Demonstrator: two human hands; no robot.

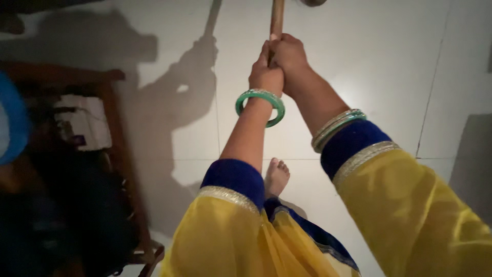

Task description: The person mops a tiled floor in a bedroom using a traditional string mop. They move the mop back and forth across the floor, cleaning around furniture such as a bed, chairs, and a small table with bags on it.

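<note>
Head view: both hands are wrapped around 1 wooden handle (277, 18), a straight brown stick that runs up from the fists and out past the top edge. The left hand (265, 72) sits a little lower on the stick, fingers curled shut around it, with the thumb side pressed against the other hand. The right hand (289, 57) grips just above and beside it, fist closed over the wood, so the 2 hands touch each other. A dark rounded shape at the top edge, just right of the stick, is too cut off to identify.

On the left wrist hangs 1 green bangle (260, 106), tilted across the forearm. On the right wrist sits a stack of thin bangles (338, 128), green and pale, right against the blue cuff with its gold trim. Both sleeves (410, 210) are yellow.

Below the hands, between the 2 forearms, a bare foot (277, 177) rests on the white tiled floor (389, 66). The shadow of the arms and stick falls on the tiles to the left of the hands. Farther left, well apart from the hands, stands dark wooden furniture (120, 154) with a pale cloth on it; the rest there is too dim to make out.
</note>
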